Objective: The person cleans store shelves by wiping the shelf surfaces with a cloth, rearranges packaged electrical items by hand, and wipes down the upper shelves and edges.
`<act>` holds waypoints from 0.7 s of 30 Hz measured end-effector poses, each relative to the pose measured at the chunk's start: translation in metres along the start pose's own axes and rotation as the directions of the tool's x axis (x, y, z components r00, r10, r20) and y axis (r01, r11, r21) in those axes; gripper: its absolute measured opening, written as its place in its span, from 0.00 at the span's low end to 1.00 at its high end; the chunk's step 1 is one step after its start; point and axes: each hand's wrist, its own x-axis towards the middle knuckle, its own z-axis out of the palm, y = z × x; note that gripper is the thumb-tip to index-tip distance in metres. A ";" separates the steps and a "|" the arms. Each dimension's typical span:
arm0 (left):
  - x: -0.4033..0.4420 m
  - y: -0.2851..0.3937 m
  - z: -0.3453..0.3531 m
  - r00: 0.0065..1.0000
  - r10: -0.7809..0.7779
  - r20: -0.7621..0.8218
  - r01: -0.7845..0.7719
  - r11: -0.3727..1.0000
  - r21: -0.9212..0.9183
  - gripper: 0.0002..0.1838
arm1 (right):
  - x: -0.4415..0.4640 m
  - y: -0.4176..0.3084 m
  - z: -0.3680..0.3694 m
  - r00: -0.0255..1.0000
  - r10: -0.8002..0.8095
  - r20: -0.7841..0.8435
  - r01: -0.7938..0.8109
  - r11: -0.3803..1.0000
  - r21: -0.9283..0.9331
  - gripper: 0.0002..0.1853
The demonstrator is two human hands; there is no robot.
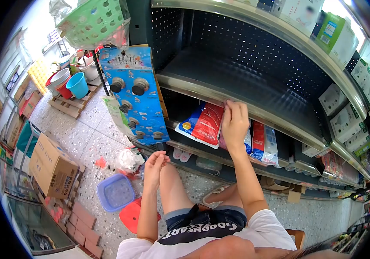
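My right hand point(235, 123) is raised at the front rail point(202, 91) of the middle shelf, fingers bent together with their tips at its edge. Whatever they pinch, if anything, is too small to make out. Just below it, red, white and blue plastic packages point(207, 126) lie on the lower shelf, partly behind my hand and wrist. Another red and blue package point(263, 140) lies to the right of my forearm. My left hand point(155, 167) hovers above my knee, thumb and fingertips drawn together; anything between them is too small to name.
A blue card with dark round knobs point(138, 86) hangs left of the shelves, under a green basket point(92, 23). A purple basin point(116, 192), a red plastic piece point(132, 216) and a cardboard box point(52, 166) are on the left. Boxes point(335, 36) stand on the upper shelf.
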 end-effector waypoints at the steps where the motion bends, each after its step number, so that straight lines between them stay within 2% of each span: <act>1: 0.001 -0.001 0.000 1.000 -0.002 0.002 0.002 1.000 -0.002 0.10 | 0.006 0.001 0.001 0.999 0.018 -0.030 -0.018 1.000 0.006 0.06; 10: 0.014 -0.011 -0.013 1.000 -0.020 -0.021 0.019 0.999 -0.033 0.10 | 0.032 -0.020 0.050 0.998 -0.034 0.055 0.032 0.999 0.034 0.05; 21: 0.016 -0.010 -0.018 0.999 -0.016 -0.046 0.015 1.000 -0.010 0.11 | 0.044 -0.050 0.109 0.972 -0.212 0.097 0.211 0.977 0.015 0.06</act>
